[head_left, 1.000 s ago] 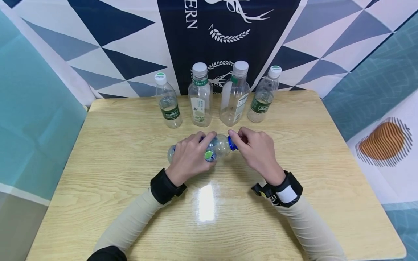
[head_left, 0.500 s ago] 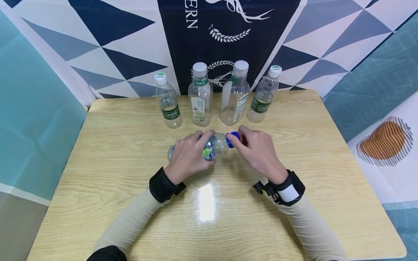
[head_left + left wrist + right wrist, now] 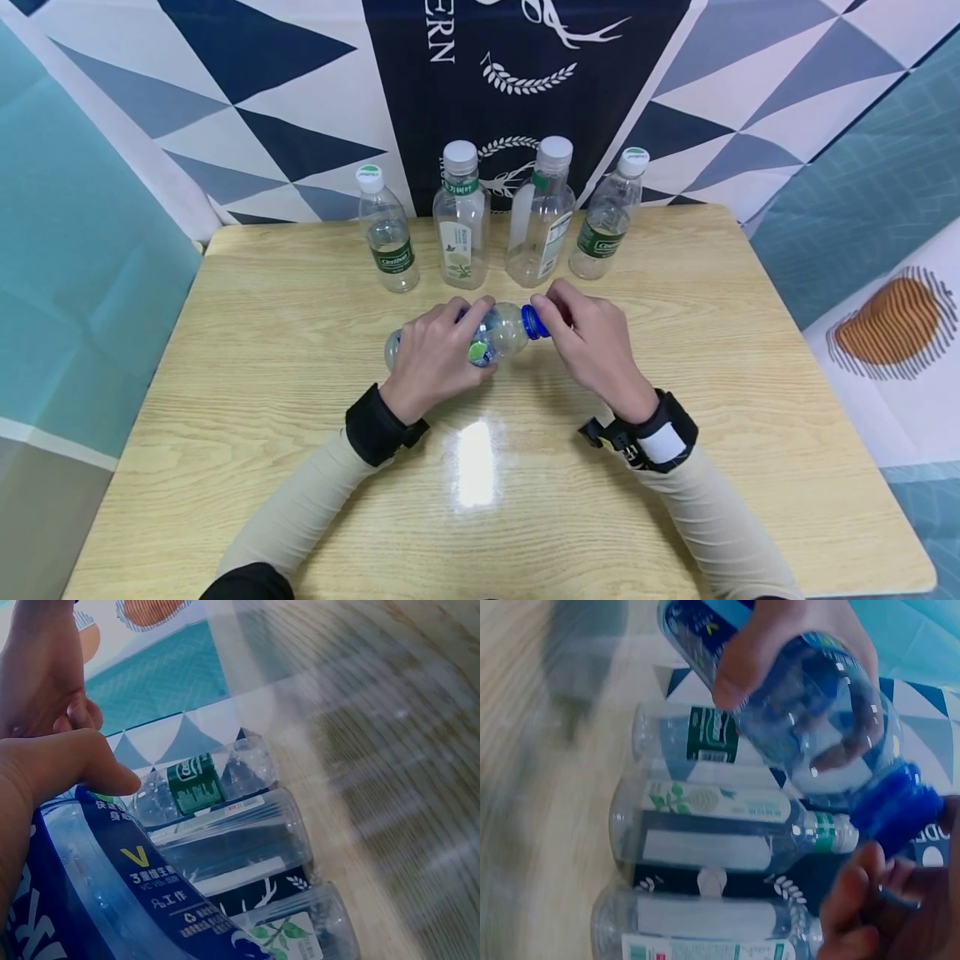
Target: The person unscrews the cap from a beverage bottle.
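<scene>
My left hand (image 3: 437, 354) grips a clear plastic bottle (image 3: 506, 331) with a blue printed label (image 3: 142, 877) round its body. The bottle lies on its side above the table, neck toward the right. Its blue cap (image 3: 532, 322) sits at the neck. My right hand (image 3: 596, 346) pinches that cap between thumb and bent fingers. In the right wrist view the ridged cap (image 3: 900, 810) shows at the bottle's neck, right at the fingertips. The bottle's base end is partly hidden behind my left hand.
Along the table's (image 3: 300, 333) back edge stand a small green-labelled bottle (image 3: 388, 242), two taller square bottles (image 3: 459, 233) with white caps, and another small green-labelled bottle (image 3: 602, 233) at the right. A patterned cloth (image 3: 315, 100) hangs behind them.
The bottle's neck has risen slightly away from me. My right hand's fingers have shifted over the blue cap, uncovering it and then drawing back to its outer end. My left hand keeps its grip.
</scene>
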Demonstrator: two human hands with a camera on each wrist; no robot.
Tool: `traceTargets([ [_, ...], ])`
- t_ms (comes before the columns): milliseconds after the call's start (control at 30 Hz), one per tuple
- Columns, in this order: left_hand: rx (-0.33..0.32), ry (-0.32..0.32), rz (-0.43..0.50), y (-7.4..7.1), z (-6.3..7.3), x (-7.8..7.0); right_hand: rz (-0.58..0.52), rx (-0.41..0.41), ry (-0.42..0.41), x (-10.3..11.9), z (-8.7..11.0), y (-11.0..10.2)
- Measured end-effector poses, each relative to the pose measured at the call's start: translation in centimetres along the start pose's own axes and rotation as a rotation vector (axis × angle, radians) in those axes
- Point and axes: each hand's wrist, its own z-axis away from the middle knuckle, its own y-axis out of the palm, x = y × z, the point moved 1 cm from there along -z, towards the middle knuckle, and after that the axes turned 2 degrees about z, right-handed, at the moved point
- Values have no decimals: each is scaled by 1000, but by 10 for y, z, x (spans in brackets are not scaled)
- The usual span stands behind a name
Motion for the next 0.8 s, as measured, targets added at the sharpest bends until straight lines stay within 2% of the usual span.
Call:
traceTargets([
  [67,-15,12,-14,0,0,-1,-4,-11,57,1,0,1],
  [167,-26,18,-32,0,0,-1,15,17,143,1,1,3],
  [267,-22,18,-40,0,0,-1,35,56,182,1,1,3],
  [367,-2,4,-15,0,0,1,46,70,141,1,1,3],
  [600,74,-73,102,-2,-2,6,79,141,-45,1,-2,-9],
  [800,116,-70,108,-1,-3,7,-21,233,-79,-3,-4,-16],
])
